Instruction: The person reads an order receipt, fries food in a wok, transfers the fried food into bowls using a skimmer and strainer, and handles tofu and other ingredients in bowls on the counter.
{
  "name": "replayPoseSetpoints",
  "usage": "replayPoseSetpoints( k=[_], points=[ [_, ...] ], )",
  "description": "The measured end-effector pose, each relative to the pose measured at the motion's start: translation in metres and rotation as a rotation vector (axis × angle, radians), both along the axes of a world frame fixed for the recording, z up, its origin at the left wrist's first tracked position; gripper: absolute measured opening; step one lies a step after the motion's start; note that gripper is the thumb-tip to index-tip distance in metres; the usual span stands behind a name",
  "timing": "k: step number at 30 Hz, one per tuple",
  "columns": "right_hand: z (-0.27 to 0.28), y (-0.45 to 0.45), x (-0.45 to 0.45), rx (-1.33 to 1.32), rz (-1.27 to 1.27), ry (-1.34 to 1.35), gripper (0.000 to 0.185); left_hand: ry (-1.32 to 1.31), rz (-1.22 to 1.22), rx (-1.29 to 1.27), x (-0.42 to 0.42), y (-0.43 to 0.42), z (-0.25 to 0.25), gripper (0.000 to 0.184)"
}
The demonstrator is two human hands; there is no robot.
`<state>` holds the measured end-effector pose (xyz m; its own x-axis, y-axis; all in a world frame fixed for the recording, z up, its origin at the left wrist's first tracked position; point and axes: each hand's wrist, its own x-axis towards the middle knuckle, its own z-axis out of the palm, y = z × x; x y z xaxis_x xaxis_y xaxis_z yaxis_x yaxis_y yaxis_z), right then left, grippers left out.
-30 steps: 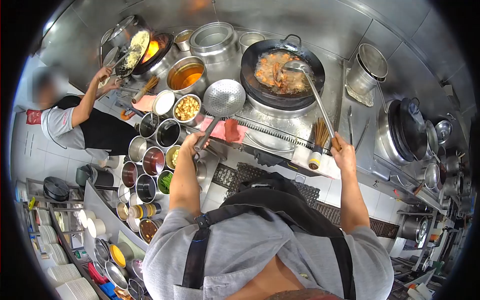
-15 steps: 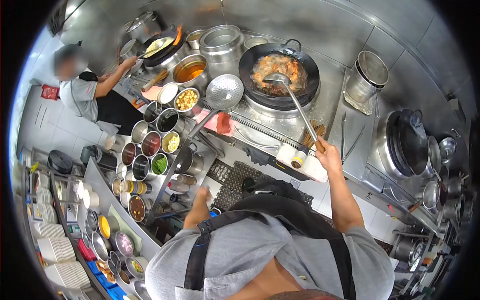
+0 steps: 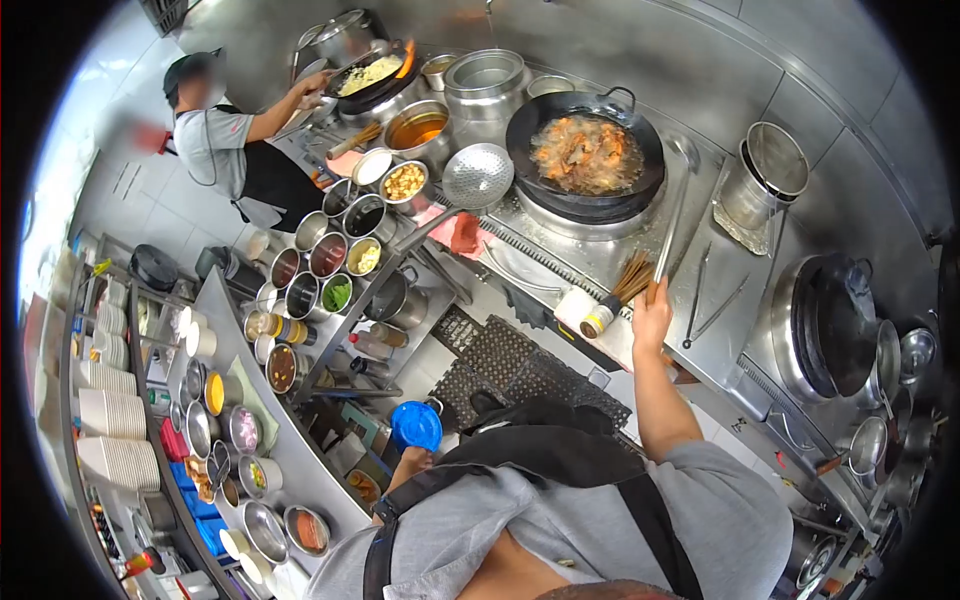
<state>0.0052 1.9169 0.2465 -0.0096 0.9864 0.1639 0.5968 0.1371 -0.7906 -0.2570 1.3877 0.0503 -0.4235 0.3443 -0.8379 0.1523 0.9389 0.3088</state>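
Note:
In my right hand [image 3: 652,318] is the wooden grip of a long metal ladle [image 3: 674,215]. Its bowl lies to the right of the black wok [image 3: 655,160], outside the rim. Orange-brown pieces of food [image 3: 585,155] bubble in liquid inside the wok. A bamboo brush [image 3: 632,275] and a yellow-labelled bottle [image 3: 600,317] lie just left of my right hand. Low by my body, my left hand [image 3: 414,461] closes on the edge or handle of a round blue plastic container [image 3: 417,425]; the exact grip is partly hidden.
A perforated strainer [image 3: 478,177] lies left of the wok, near pots of sauces and chopped ingredients [image 3: 405,182]. At the far left a co-worker [image 3: 215,130] tends another wok [image 3: 370,80] with flame beside it. Tongs [image 3: 697,300] and stacked woks [image 3: 835,325] are on the right.
The ladle has come out of the wok to its right side, still in my right hand. My left hand now has the blue container, which was mostly hidden before. The view has shifted.

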Motion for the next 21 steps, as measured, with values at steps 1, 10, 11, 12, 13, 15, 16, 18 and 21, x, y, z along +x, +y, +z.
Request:
replayPoseSetpoints(
  k=[1,10,11,12,13,15,16,18,21],
  points=[
    [-0.011,-0.014,0.004,0.004,-0.019,-0.003,0.055,0.016,0.003,0.006,0.001,0.000,0.005,0.023],
    [-0.088,-0.106,0.036,-0.098,-0.044,-0.309,0.056,0.231,-0.437,0.153,0.001,0.029,0.008,0.025],
    [-0.091,-0.103,0.038,-0.091,-0.004,-0.387,0.054,0.304,-0.749,0.180,0.000,0.034,0.011,0.028],
    [-0.093,-0.103,0.039,-0.090,-0.010,-0.392,0.054,0.300,-0.754,0.185,0.001,0.035,0.014,0.028],
    [-0.088,-0.102,0.042,-0.089,0.071,-0.436,0.054,0.109,-0.239,0.129,0.009,0.039,0.023,0.030],
    [-0.090,-0.094,0.051,-0.069,0.213,-0.517,0.052,-0.060,0.288,0.066,0.021,0.038,0.024,0.037],
    [-0.077,-0.097,0.048,-0.086,0.212,-0.504,0.044,-0.063,0.299,0.065,0.021,0.030,0.011,0.038],
    [-0.084,-0.096,0.054,-0.108,0.280,-0.575,0.030,-0.108,0.351,0.067,0.028,0.014,-0.009,0.035],
    [-0.070,-0.119,0.061,-0.047,0.348,-0.515,0.023,-0.045,-0.341,0.187,0.024,-0.042,-0.122,0.024]
  ],
)
